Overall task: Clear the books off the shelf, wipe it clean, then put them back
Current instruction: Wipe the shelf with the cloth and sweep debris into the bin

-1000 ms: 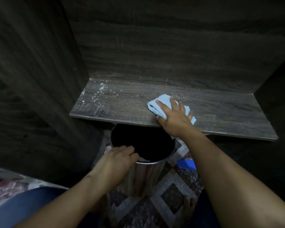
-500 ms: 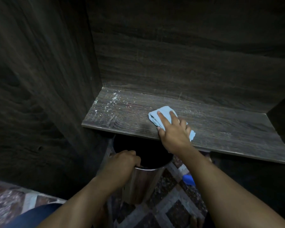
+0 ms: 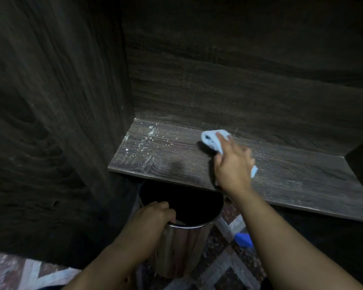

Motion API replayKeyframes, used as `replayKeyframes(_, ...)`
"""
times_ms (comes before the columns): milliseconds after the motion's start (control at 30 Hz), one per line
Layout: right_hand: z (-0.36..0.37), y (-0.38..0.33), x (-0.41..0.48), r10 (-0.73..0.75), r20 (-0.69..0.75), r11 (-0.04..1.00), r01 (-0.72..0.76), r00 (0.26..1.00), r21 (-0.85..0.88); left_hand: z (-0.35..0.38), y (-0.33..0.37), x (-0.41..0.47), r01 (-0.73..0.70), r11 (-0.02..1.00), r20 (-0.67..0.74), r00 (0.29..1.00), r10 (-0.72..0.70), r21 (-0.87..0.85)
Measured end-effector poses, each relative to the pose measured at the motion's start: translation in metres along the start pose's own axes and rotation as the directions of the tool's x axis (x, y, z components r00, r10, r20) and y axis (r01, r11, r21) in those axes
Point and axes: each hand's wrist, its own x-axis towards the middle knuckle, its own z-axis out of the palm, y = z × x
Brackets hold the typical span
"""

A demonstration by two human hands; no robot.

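flat right hand (image 3: 233, 164) presses blue cloth (image 3: 211, 139) on white-flecked dark shelf (image 3: 155, 160); left hand (image 3: 153, 216) grips bin (image 3: 182, 248).

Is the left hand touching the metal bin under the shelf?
Touching. The head view shows the left hand with its fingers curled over the near rim of the metal bin.
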Motion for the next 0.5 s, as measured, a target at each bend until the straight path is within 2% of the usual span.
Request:
replayKeyframes(100, 0.002, 0.026, 0.006, 0.272, 0.051, 0.957, -0.265, 0.961, -0.118, -0.004, -0.001, -0.001, -0.01, 1.0, -0.021, 1.0, 0.01, -0.026)
replayKeyframes(167, 0.009, 0.033, 0.002, 0.309, 0.114, 0.943, -0.29, 0.944, -0.162, -0.006, -0.002, -0.001, 0.002, 1.0, -0.005, 1.0, -0.002, -0.018)
replayKeyframes(333, 0.019, 0.009, -0.007, 0.093, 0.186, 0.987, -0.066, 0.978, -0.143, -0.011, 0.002, -0.001, 0.022, 1.0, -0.012, 1.0, -0.022, 0.0)
replayKeyframes(500, 0.026, -0.018, -0.024, -0.107, 0.251, 0.987, 0.134, 0.962, -0.092, -0.009, 0.004, 0.001, 0.022, 1.0, -0.023, 0.999, -0.022, 0.005)
